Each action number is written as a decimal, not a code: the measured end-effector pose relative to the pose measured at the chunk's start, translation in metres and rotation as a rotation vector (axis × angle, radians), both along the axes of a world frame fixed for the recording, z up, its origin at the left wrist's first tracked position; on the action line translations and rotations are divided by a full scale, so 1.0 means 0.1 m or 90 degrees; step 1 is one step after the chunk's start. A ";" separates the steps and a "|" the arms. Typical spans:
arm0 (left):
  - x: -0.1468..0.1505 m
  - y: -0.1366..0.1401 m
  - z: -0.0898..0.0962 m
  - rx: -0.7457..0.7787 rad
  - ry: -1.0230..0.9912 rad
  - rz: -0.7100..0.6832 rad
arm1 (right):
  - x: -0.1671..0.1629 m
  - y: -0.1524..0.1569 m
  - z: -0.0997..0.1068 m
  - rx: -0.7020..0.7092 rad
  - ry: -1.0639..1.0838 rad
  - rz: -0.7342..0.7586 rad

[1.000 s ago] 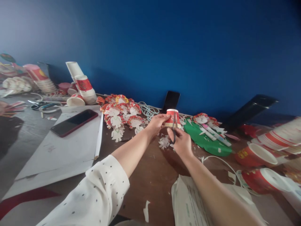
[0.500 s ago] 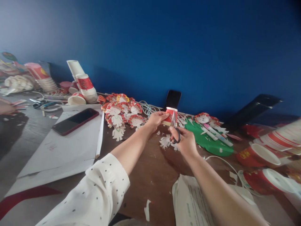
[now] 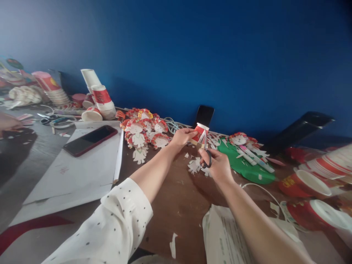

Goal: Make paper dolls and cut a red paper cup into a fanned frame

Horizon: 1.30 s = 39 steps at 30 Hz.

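My left hand (image 3: 182, 138) is closed on the side of a red and white paper cup (image 3: 198, 132), held above the brown table with its pale rim uppermost. In my right hand (image 3: 217, 164) are black-handled scissors (image 3: 208, 158), their blades apart and pointing up against the cup's near side. White paper cut-outs (image 3: 194, 165) lie on the table just below the scissors. Left of my left hand is a pile of paper figures (image 3: 137, 134) with red frilled edges. A dark phone (image 3: 205, 116) leans on the blue wall behind the cup.
A green sheet (image 3: 247, 167) with pens and scraps lies to the right. Paper cups (image 3: 313, 183) crowd the right edge. At left are a phone (image 3: 90, 140) on a white board, stacked cups (image 3: 103, 102), other scissors (image 3: 46, 118) and another person's hand (image 3: 9, 123).
The cup has tilted a little and the scissor blades have spread wider against it. The whole view has shifted slightly; both hands keep their holds.
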State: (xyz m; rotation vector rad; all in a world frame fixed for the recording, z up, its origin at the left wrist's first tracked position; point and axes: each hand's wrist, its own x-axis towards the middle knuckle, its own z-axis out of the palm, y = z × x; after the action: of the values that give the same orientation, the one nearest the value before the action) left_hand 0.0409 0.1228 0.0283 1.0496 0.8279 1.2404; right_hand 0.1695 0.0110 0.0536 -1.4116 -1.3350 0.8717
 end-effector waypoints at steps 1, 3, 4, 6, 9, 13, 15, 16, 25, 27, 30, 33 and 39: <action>0.00 -0.01 0.02 0.000 -0.004 -0.007 | 0.01 0.01 -0.01 0.004 -0.003 0.001; 0.00 -0.04 0.05 0.000 -0.020 -0.020 | 0.03 0.05 -0.05 0.007 -0.004 0.008; 0.00 -0.05 0.06 -0.002 -0.034 -0.025 | 0.05 0.07 -0.08 0.004 -0.003 0.013; -0.01 -0.05 0.08 -0.011 -0.074 -0.023 | 0.09 0.11 -0.14 -0.007 -0.009 0.031; -0.02 -0.04 0.08 -0.032 -0.139 0.009 | 0.10 0.15 -0.23 -0.016 -0.025 0.069; -0.03 -0.02 0.09 -0.050 -0.194 0.038 | 0.07 0.14 -0.30 -0.012 -0.057 0.107; -0.03 -0.03 0.10 -0.053 -0.216 0.041 | 0.07 0.13 -0.33 -0.005 -0.076 0.119; -0.03 -0.03 0.11 -0.055 -0.220 0.043 | 0.07 0.13 -0.35 0.001 -0.085 0.121; 0.06 -0.07 0.07 -0.062 -0.160 0.063 | 0.07 0.12 -0.30 0.024 -0.125 0.104; 0.07 -0.08 0.07 -0.059 -0.156 0.062 | 0.07 0.12 -0.28 0.027 -0.125 0.101; 0.07 -0.08 0.06 -0.055 -0.154 0.062 | 0.06 0.11 -0.28 0.026 -0.128 0.099; 0.08 -0.07 0.06 -0.054 -0.146 0.061 | 0.07 0.11 -0.28 0.033 -0.131 0.096; 0.08 -0.08 0.07 -0.062 -0.141 0.061 | 0.07 0.10 -0.30 0.056 -0.134 0.098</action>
State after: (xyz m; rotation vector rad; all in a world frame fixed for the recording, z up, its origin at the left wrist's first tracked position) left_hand 0.0489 0.1148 0.0354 0.7851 0.7658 1.3558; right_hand 0.1764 0.0212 0.0239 -1.3738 -1.6392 0.7692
